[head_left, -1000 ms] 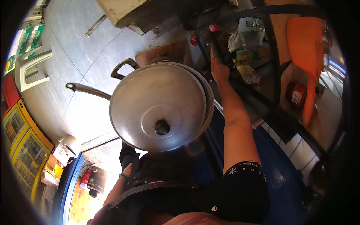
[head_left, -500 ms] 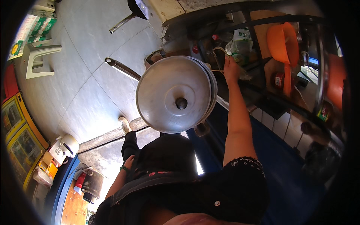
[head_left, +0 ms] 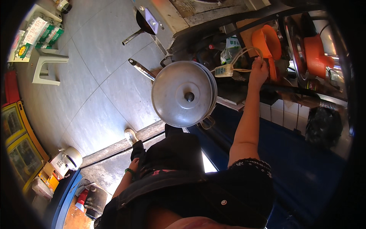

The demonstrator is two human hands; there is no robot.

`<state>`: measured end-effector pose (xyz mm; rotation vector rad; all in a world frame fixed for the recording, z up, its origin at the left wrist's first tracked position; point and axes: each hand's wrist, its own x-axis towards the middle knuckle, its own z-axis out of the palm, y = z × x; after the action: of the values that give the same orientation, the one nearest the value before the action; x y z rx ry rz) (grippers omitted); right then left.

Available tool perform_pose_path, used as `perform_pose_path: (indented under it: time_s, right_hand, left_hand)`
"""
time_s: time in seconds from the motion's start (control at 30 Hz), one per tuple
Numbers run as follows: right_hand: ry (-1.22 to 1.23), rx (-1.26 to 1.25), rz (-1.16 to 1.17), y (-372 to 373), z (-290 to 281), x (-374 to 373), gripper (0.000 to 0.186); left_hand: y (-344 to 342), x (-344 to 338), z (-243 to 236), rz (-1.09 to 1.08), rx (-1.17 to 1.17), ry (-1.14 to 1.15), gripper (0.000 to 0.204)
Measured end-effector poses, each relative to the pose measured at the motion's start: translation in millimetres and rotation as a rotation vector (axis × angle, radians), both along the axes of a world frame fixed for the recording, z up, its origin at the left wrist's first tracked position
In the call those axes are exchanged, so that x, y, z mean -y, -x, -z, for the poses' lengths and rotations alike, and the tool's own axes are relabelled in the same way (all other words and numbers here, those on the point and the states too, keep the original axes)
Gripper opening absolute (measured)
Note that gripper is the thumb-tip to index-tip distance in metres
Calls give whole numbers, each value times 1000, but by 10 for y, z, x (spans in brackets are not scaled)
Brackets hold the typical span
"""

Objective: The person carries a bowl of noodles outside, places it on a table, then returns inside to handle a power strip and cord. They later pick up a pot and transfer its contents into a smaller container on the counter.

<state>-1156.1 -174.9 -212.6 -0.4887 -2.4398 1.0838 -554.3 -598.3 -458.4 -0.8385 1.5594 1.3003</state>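
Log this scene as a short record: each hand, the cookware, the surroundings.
Right hand: reaches out, gripping a looped pale cord
On the cord: small pale box
Left hand: down beside the dark trousers; grip unclear
Wrist: green bracelet, left side
Cookware: round metal lid with a dark knob
Left of the cookware: pale stool on grey tiles
Upper right: orange container

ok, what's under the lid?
Visible: the pot's rim past the right edge of the lid, and a long handle sticking out at upper left. The inside is covered; contents can't be seen.
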Motion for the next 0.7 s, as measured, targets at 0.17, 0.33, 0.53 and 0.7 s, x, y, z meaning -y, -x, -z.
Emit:
perform_pose_path:
  time_s: [0.17, 0.33, 0.53, 0.7]
  right_hand:
    - [148, -189, -137, -300, 59, 14, 31]
    - [92, 212, -307, -198, 11, -127, 30]
    - [124, -10, -404, 52, -94, 13, 33]
    - [177, 45, -388, 140, -1, -236, 35]
  left_hand:
    - [-44, 162, -185, -105, -126, 20, 37]
    - [-81, 307, -213, -321, 135, -18, 30]
    - [18, 304, -145, -131, -61, 49, 29]
    - [237, 332, -141, -268, 63, -62, 32]
